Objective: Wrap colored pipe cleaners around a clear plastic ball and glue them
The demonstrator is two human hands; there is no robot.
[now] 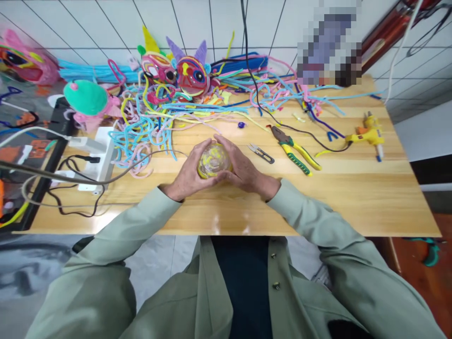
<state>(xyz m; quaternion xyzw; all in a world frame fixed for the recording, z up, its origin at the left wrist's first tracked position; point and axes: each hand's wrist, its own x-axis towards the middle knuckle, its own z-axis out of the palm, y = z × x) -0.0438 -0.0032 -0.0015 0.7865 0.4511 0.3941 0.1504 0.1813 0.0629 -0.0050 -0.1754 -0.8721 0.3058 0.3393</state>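
Between my two palms sits a round ball [214,161], clear or whitish with yellow streaks. My left hand [189,173] wraps its left side, and my right hand [245,168] curves round its right side. The fingertips meet near the top of the ball and the thumbs near its lower edge. Just right of my right hand lie small thread snips [261,154]. Beyond them rest pliers [295,150] with green and yellow handles. The underside of the ball is hidden.
Colourful pipe cleaners [148,134] are heaped along the back with decorated masks [192,77]. A teal and pink plush piece [86,98] stands left, near a white power strip [100,160] with cables. A yellow glue gun [369,136] lies right, its black cord crossing the table [353,197].
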